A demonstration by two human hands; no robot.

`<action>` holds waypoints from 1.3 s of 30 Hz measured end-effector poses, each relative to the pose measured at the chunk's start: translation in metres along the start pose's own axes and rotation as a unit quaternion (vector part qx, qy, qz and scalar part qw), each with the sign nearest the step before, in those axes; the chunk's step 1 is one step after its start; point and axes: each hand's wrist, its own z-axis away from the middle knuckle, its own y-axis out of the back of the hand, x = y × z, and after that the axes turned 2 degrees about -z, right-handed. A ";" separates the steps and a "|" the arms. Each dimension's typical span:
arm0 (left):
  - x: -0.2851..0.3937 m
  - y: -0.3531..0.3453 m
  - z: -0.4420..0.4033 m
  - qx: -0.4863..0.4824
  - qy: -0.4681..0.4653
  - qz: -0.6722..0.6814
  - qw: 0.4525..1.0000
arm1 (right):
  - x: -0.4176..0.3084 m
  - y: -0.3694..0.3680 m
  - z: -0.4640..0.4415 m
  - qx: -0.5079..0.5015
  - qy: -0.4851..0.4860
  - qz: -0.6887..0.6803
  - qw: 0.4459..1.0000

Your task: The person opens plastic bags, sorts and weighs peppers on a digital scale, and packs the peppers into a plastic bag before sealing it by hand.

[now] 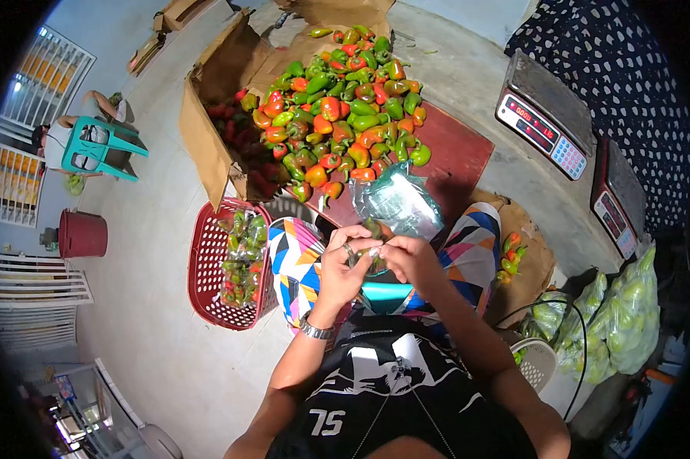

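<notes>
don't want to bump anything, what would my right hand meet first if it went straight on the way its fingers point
Most likely your left hand: your right hand points across at it, fingertips close together at a clear bag of peppers. Exact depth is hard to judge.

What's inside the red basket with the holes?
The red basket holds clear bags of green and red peppers. Whatever lies directly beneath those bags is covered, so I can't see it.
</notes>
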 end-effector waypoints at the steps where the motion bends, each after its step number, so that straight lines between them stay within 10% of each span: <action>1: 0.001 0.000 0.000 -0.002 -0.016 0.000 1.000 | -0.001 0.008 -0.005 -0.054 -0.085 -0.154 0.983; 6: 0.007 0.008 -0.013 -0.060 -0.092 -0.052 0.993 | 0.020 0.025 -0.020 -0.183 -0.221 -0.405 0.868; 13: 0.004 0.005 -0.023 -0.051 -0.126 -0.118 0.984 | 0.001 0.020 -0.004 -0.047 -0.024 -0.061 0.997; 18: -0.004 -0.024 -0.024 0.067 -0.009 -0.027 0.997 | 0.004 -0.016 0.002 0.180 0.218 0.223 0.933; 39: -0.036 -0.055 -0.041 0.032 0.178 0.156 0.971 | 0.054 -0.013 -0.034 0.328 0.251 0.186 0.892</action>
